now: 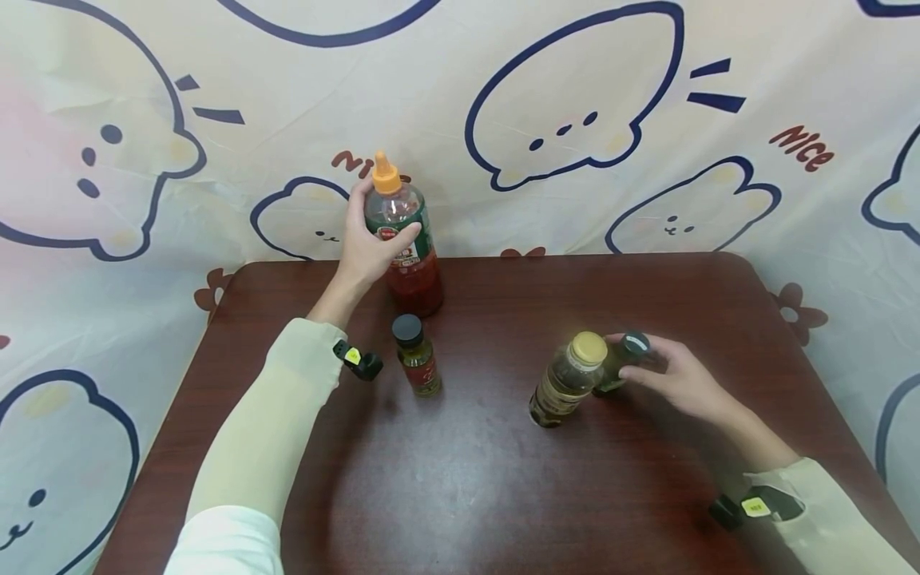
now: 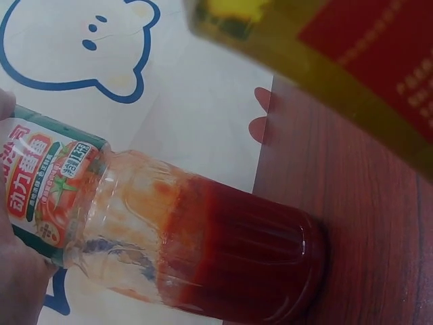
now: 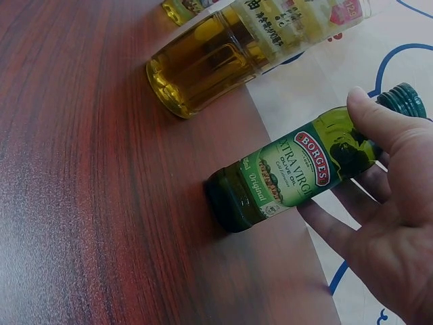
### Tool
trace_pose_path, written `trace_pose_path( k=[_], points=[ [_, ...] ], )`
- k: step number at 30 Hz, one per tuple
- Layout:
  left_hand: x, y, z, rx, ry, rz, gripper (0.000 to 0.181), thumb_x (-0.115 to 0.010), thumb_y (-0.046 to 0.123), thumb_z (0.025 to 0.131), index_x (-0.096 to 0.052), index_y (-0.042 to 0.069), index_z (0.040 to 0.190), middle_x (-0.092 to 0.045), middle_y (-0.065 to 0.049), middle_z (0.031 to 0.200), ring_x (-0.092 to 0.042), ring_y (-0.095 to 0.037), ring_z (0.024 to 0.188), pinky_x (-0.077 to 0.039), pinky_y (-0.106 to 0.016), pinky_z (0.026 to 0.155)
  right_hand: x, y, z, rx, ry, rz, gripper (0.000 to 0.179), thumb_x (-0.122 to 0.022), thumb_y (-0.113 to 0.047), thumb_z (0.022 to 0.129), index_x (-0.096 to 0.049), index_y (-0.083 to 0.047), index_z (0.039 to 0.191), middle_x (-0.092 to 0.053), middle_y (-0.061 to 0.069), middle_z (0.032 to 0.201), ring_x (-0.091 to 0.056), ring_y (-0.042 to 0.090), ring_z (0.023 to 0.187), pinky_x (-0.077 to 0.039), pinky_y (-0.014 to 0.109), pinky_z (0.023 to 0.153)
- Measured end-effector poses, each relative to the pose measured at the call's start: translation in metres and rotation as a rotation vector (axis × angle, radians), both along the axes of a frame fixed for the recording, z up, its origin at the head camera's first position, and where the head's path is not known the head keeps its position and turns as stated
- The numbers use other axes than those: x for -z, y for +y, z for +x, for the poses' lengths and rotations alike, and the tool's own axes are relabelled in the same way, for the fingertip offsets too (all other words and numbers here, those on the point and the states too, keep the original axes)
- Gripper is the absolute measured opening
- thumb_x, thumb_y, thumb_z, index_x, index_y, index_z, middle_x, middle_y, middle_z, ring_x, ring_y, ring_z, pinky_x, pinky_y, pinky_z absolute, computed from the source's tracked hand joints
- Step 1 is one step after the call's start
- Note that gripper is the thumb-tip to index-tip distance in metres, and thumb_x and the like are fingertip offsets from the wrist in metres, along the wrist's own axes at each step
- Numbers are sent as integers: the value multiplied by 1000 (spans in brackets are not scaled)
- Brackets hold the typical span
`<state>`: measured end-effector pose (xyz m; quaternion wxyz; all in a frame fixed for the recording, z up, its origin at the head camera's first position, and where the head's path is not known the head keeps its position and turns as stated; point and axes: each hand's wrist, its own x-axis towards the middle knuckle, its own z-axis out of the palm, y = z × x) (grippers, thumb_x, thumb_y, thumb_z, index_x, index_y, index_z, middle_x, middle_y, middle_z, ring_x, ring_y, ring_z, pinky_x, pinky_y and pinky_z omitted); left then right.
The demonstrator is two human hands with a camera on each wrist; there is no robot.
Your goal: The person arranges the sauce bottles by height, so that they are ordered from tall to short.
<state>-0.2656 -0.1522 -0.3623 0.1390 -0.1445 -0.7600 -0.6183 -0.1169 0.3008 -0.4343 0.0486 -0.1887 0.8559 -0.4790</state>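
Observation:
At the table's back left, my left hand (image 1: 375, 246) grips a large ketchup bottle (image 1: 419, 279) with an orange nozzle cap round its labelled upper part. Its lower half, filled with red sauce (image 2: 257, 250), shows in the left wrist view. To the right, my right hand (image 1: 676, 374) holds a small green olive oil bottle (image 3: 291, 172) near its neck, thumb on one side and fingers on the other. Just left of it stands a yellow-capped oil bottle (image 1: 564, 383), overlapping it in the head view.
A small dark-capped bottle (image 1: 418, 359) with a red label stands in front of the ketchup bottle, near my left wrist. The brown wooden table (image 1: 460, 495) meets a white cartoon-print cloth (image 1: 546, 216) along its back edge.

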Motion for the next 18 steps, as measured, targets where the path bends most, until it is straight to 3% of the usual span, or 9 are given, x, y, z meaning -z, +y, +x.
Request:
trace_pose_path(
  k=[10, 18],
  points=[
    [0, -1, 1, 5, -5, 7, 81, -80, 18, 86, -34, 16, 153, -44, -5, 147, -42, -22, 135, -38, -47, 113, 0, 0, 0, -24, 14, 5, 44, -74, -7, 94, -62, -9, 136, -65, 9, 133, -58, 3, 120, -44, 14, 98],
    [-3, -4, 2, 28, -19, 1, 84, -80, 18, 86, -31, 18, 155, -42, -4, 150, -42, -21, 135, -38, -47, 113, 0, 1, 0, -25, 20, 2, 44, -74, -7, 93, -63, -11, 136, -65, 4, 133, -58, 3, 121, -44, 14, 97]
  ],
)
